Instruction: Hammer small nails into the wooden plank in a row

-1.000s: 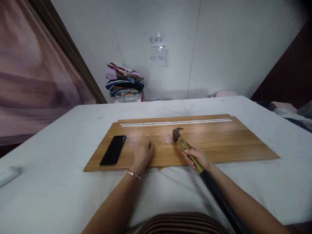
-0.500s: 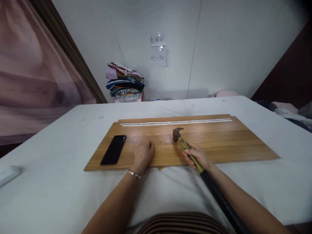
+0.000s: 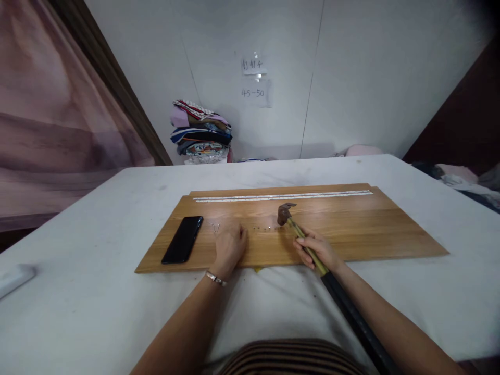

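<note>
Head view, looking forward and down across a white-covered table [image 3: 78, 302]. A long rectangular board of light-brown grained wood [image 3: 351, 224] lies flat on the table, its long side running left to right. The right hand [image 3: 318, 250] is wrapped tightly around a hammer with a rust-brown metal head and a yellow-green shaft that turns into a black grip [image 3: 339, 298]. The fingers clasp the yellow-green part well up the shaft, and the black grip trails back toward the near right. The hammer head sits low over the middle of the board, at the right end of a short row of small metal nails [image 3: 265, 228] standing in the wood; whether the head touches the board cannot be told. The left hand [image 3: 230, 247] rests knuckles-up on the near part of the board, just left of the nail row, with the fingers curled under. Whether it pinches anything cannot be told. A thin metal bracelet [image 3: 214, 279] circles the left wrist. A few loose nails [image 3: 214, 226] lie just beyond and left of the left hand, and a black rectangular smartphone [image 3: 183, 239] lies face up near the board's left end. A narrow white strip [image 3: 281, 196] runs along the board's far edge. A white object [image 3: 13, 278] lies at the table's far left, partly cut off. Against the white wall beyond stands a stack of folded colourful cloth [image 3: 201, 133], with two small paper notes [image 3: 253, 78] taped above it.
</note>
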A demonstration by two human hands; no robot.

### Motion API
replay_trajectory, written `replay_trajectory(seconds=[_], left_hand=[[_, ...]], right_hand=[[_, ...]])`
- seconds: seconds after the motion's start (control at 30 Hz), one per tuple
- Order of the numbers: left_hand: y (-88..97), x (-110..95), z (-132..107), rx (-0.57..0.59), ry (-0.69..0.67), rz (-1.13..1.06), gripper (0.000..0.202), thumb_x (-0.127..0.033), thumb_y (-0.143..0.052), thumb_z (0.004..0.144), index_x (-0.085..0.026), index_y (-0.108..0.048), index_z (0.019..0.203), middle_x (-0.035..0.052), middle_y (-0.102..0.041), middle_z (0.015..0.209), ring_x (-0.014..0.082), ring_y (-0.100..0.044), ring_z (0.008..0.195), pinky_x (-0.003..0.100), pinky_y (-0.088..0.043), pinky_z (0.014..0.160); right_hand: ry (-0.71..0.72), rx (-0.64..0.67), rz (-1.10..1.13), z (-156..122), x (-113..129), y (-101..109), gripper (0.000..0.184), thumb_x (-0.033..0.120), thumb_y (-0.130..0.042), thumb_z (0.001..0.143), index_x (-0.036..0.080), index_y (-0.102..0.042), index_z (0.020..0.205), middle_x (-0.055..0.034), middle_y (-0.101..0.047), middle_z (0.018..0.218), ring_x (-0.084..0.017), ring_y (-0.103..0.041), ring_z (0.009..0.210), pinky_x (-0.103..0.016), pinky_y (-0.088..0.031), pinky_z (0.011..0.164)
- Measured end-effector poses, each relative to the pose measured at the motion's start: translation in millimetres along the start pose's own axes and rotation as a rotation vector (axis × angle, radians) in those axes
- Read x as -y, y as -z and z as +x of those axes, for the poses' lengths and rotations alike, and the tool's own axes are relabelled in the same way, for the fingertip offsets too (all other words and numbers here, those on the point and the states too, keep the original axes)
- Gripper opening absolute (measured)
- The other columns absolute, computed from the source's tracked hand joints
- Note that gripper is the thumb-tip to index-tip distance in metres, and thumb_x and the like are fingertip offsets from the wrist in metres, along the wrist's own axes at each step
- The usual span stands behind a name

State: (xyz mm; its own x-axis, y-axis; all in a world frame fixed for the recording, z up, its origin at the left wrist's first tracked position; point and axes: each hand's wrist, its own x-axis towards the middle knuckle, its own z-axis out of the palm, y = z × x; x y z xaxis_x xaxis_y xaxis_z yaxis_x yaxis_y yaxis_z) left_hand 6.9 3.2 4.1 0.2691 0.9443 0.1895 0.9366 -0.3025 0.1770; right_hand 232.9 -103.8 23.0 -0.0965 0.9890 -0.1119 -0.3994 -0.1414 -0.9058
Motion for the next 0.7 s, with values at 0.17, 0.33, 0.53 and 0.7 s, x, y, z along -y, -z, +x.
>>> replay_trajectory(seconds=[0.17,0.33,0.53,0.7], left_hand=[[-1.7,2,0,0.002,0.019,-0.11,0.029,-0.033,-0.04,0.092,-0.018,-0.063,0.082,0.0094,-0.07,0.089,0.0211,-0.062,0.088,0.031,-0.04,0.078],[11.0,-7,5,0.029,0.024,-0.427,0.027,-0.033,-0.041,0.09,-0.019,-0.062,0.081,0.0045,-0.07,0.082,0.0175,-0.062,0.078,0.027,-0.042,0.073],[57.6,-52,18,0.259,-0.069,-0.878,0.035,-0.044,-0.043,0.09,-0.016,-0.063,0.085,0.0052,-0.07,0.085,0.0154,-0.063,0.073,0.026,-0.047,0.068],[75.2,-93,46,0.506,-0.191,-1.253,0.044,-0.054,-0.038,0.091,-0.016,-0.057,0.079,0.0022,-0.062,0.069,0.0119,-0.059,0.062,0.025,-0.049,0.064]], right_hand=[[0.065,-0.021,-0.031,3,2,7,0.043,0.029,-0.062,0.076,0.02,-0.052,0.117,0.0085,-0.052,0.058,-0.004,-0.036,0.028,-0.016,-0.03,0.026],[0.126,-0.111,-0.039,4,9,10,0.052,0.032,-0.064,0.074,0.023,-0.048,0.123,0.0088,-0.052,0.063,-0.004,-0.037,0.03,-0.017,-0.032,0.026],[0.224,-0.165,-0.068,18,34,-10,0.055,0.031,-0.063,0.074,0.022,-0.046,0.126,0.0081,-0.054,0.063,-0.006,-0.041,0.036,-0.017,-0.034,0.03],[0.364,-0.208,-0.033,49,53,-48,0.049,0.028,-0.06,0.078,0.025,-0.047,0.126,0.008,-0.052,0.06,-0.007,-0.044,0.041,-0.017,-0.037,0.037]])
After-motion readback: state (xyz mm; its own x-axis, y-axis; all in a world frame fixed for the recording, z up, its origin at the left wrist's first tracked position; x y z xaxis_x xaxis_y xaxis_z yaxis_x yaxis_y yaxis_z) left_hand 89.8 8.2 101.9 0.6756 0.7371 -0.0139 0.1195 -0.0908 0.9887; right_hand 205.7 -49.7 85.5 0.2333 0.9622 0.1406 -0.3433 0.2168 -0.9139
